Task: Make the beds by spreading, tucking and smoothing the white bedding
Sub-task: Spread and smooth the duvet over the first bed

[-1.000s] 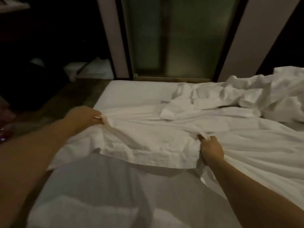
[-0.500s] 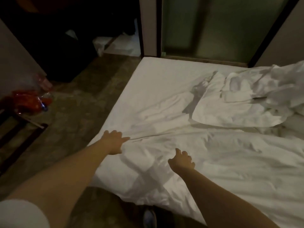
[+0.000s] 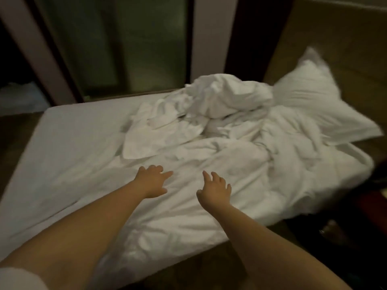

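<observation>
Both arms reach out, left hand (image 3: 151,182) and right hand (image 3: 214,190) empty with fingers spread over the white duvet (image 3: 240,164), pillow (image 3: 318,107) beyond the right

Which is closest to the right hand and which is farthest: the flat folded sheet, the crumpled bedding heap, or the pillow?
From the right hand, going by the head view:
1. Flat folded sheet, up and to the left, mid-bed.
2. Crumpled bedding heap, farther back, near the middle of the far edge.
3. Pillow, far right corner, against the headboard.
</observation>
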`<move>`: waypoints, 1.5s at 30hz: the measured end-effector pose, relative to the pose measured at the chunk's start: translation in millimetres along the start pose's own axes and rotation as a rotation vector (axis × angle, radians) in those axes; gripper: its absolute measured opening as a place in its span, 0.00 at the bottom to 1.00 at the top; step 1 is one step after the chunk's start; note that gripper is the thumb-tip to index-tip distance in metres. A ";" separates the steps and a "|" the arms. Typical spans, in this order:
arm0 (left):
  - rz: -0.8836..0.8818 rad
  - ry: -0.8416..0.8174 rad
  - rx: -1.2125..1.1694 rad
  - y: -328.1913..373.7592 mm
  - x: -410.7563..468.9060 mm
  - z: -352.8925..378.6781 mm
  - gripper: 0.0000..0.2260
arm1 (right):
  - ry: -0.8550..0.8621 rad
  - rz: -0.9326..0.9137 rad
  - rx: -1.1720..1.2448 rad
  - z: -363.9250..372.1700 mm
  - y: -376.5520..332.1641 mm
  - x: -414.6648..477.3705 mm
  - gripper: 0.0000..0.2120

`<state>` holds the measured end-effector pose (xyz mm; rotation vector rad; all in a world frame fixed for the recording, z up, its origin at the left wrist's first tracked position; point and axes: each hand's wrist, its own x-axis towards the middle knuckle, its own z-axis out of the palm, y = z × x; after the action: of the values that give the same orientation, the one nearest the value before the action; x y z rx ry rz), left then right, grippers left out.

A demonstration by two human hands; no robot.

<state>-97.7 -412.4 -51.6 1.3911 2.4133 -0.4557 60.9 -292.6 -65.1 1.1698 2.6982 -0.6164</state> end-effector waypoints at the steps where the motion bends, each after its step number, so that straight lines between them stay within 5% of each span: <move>1: 0.044 0.032 0.004 28.9 10.8 -12.7 0.30 | 0.033 0.040 0.011 -14.2 25.5 -2.6 0.30; 10: 0.316 0.186 0.039 219.0 126.0 -101.1 0.31 | 0.178 0.296 0.091 -93.4 197.0 24.7 0.29; 23: 0.494 0.117 0.065 373.9 392.7 -195.9 0.31 | 0.181 0.457 0.036 -192.4 388.4 225.2 0.29; 30: 0.440 0.141 0.097 426.3 511.1 -243.0 0.30 | 0.154 0.390 -0.005 -234.4 481.0 351.4 0.28; 39: 0.161 0.004 -0.015 488.8 650.2 -262.3 0.30 | 0.011 0.212 0.008 -273.9 596.8 551.2 0.31; 45: 0.037 -0.087 -0.179 503.5 686.0 -258.2 0.30 | -0.228 0.360 0.357 -244.7 616.3 623.0 0.37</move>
<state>-14.3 465.3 -167.5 1.3086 2.2927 -0.2769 86.8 605.0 -211.8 1.5117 2.1698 -1.1195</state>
